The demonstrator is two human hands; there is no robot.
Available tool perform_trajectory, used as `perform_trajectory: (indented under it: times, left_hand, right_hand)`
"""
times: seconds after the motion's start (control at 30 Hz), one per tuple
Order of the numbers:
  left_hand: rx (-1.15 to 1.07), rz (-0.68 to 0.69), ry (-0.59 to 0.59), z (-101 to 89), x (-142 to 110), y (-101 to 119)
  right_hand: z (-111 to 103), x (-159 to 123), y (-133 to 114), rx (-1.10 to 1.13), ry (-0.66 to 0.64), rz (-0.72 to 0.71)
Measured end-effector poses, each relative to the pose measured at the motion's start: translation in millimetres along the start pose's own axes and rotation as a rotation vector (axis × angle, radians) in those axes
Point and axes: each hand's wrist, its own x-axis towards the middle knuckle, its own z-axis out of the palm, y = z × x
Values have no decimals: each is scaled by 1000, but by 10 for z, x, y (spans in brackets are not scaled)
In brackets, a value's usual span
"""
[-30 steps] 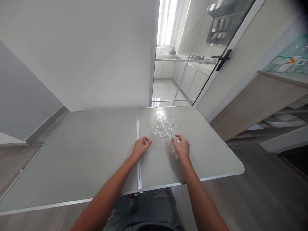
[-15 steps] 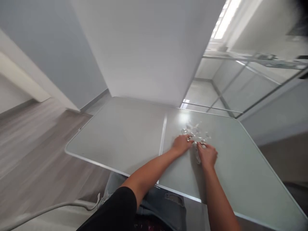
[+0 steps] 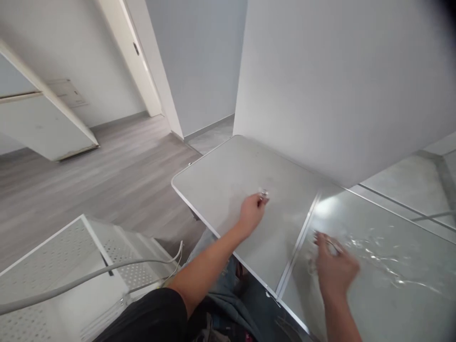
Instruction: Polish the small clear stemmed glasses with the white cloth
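Observation:
My left hand is over the left half of the pale folding table. Its fingertips pinch a small clear, shiny piece whose kind I cannot make out. Over the right half, beyond the centre seam, my right hand has its thumb and fingers curled together. Motion blurs it, and what lies between its fingers is unclear. Just right of that hand, a loose spread of clear, glinting pieces lies on the tabletop.
A metal-edged seam divides the table. A white wall rises along its far side. At lower left stands a white perforated metal unit, with a grey cable crossing it. Wood-look floor extends to the left.
My view has swung left. My hands, close together at the clear pieces before, are now apart: the left has carried a small clear piece onto the table's left half.

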Motion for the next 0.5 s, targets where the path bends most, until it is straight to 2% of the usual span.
perform_trajectory:
  times: [0.03,0.07,0.13,0.2,0.27,0.37,0.5]
  left_hand:
    - [27,-34,66,-170,93,-145]
    - [48,-59,132,-315,170,-277]
    - [81,-101,196,-532,271,-497]
    - [111,-136,221,-663,308,-663]
    - [142,-164,213,-728,314,-788]
    - [169,-177,195,-755,323,-899]
    - [159,-188,237,-751,365,-934]
  right_hand:
    - [225,12,-222,55,-68,5]
    - [463,31,-445,100,-183,-55]
    - [940,80,-858,163,-309,-198]
    - [1375,130,-1180,184,-365,-240]
    - [1734,162,-1389,170,-398,-260]
    - [2080,158,-1533,117,-439,-285]
    - [2198,114,-1596,32,-471,-325]
